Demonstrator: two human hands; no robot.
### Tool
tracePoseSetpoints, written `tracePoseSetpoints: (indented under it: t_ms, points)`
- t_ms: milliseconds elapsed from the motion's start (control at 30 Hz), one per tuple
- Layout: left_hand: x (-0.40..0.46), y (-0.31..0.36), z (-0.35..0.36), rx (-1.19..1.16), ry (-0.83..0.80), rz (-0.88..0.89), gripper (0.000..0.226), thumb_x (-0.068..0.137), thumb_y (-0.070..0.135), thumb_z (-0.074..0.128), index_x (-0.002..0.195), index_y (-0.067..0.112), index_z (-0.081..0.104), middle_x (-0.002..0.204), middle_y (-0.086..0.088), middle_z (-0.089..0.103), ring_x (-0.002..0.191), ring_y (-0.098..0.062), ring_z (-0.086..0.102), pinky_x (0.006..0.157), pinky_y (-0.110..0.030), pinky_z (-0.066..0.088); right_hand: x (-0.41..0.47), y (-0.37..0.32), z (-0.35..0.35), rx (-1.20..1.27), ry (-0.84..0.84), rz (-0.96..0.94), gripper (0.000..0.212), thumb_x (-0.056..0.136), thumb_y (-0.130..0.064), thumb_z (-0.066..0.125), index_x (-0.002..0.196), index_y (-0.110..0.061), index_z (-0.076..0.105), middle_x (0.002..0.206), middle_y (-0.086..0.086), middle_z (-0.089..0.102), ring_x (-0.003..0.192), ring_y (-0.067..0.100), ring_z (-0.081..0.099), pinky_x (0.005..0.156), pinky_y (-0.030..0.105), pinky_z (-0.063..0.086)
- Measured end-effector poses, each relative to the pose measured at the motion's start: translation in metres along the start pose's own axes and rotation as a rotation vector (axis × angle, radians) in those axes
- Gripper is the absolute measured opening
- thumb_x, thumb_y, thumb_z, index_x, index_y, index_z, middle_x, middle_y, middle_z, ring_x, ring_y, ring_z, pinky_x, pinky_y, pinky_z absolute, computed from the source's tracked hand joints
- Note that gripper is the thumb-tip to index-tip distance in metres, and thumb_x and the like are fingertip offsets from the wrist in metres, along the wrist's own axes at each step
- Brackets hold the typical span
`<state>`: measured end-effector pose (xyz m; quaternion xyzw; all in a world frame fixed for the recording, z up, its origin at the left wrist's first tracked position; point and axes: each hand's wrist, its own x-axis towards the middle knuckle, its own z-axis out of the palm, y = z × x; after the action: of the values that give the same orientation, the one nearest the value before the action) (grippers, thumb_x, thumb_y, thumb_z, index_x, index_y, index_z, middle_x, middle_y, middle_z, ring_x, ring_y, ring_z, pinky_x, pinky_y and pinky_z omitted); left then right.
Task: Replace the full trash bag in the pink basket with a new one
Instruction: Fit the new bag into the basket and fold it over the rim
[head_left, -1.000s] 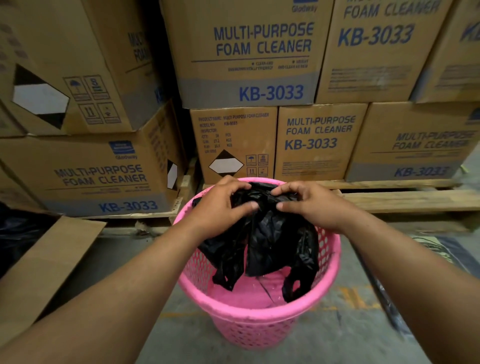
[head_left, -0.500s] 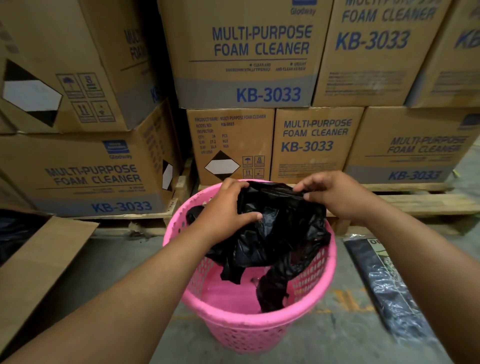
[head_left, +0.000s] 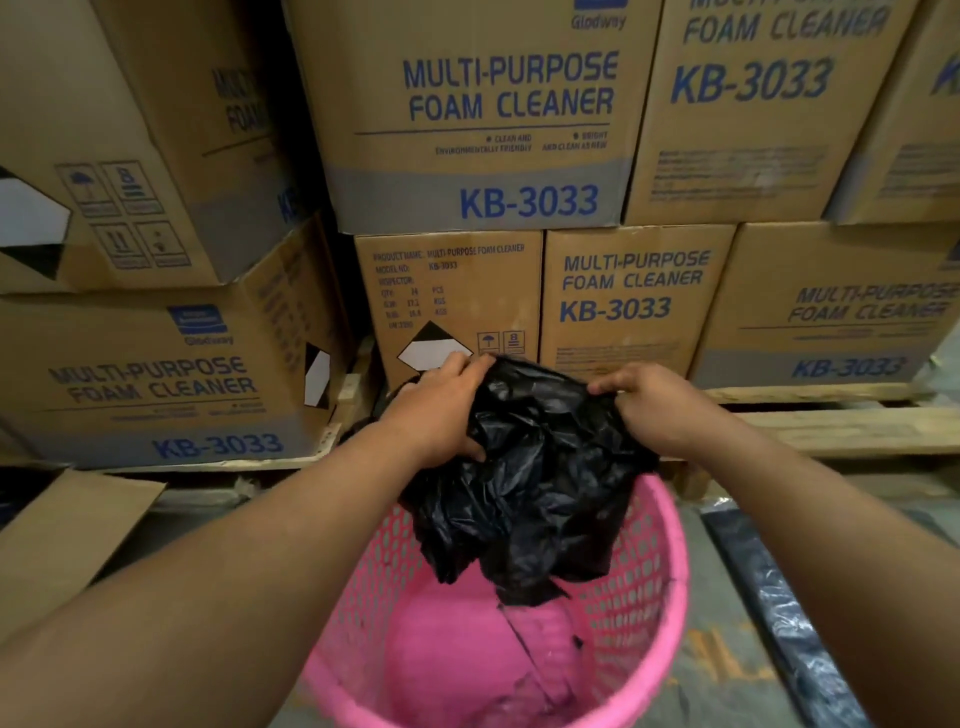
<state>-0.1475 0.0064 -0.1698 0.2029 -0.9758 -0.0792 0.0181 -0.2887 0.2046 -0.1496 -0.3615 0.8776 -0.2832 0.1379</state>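
Both hands are gripping a crumpled black trash bag (head_left: 530, 483) — left hand (head_left: 441, 410), right hand (head_left: 654, 410) closed on its top edge — bag hanging lengthwise below them into the pink basket (head_left: 670, 597).

Black bag (head_left: 530, 467) now higher, its top above the pink basket (head_left: 670, 597) rim, hands farther apart than before

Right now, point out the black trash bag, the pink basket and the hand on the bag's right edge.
black trash bag (head_left: 540, 467), head view, crumpled middle.
pink basket (head_left: 670, 587), head view, right rim.
right hand (head_left: 654, 410), head view, back of the hand.
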Motion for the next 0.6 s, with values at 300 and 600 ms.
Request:
tracePoseSetpoints:
  t_ms: [300,600]
  points:
    - [0.01,-0.023,-0.019,0.113,-0.119,0.009,0.109,0.05,0.072,0.083,0.142,0.031,0.04,0.128,0.003,0.042,0.114,-0.024,0.054,0.086,-0.046,0.055,-0.003,0.018,0.023,0.105,-0.224,0.01,0.026,0.078,-0.046,0.076,0.086,-0.022,0.069,0.072,-0.011,0.071,0.056,-0.01,0.063,0.052,0.007,0.043]
    - [-0.024,-0.07,-0.015,-0.003,0.039,0.017,0.096,0.054,0.077,0.073,0.136,0.03,0.056,0.12,0.006,0.04,0.113,-0.016,0.048,0.095,-0.038,0.05,0.001,0.019,0.027,0.161,-0.201,0.044,0.022,0.083,-0.028,0.076,0.096,-0.012,0.071,0.073,-0.003,0.073,0.055,0.001,0.064,0.049,0.014,0.046]
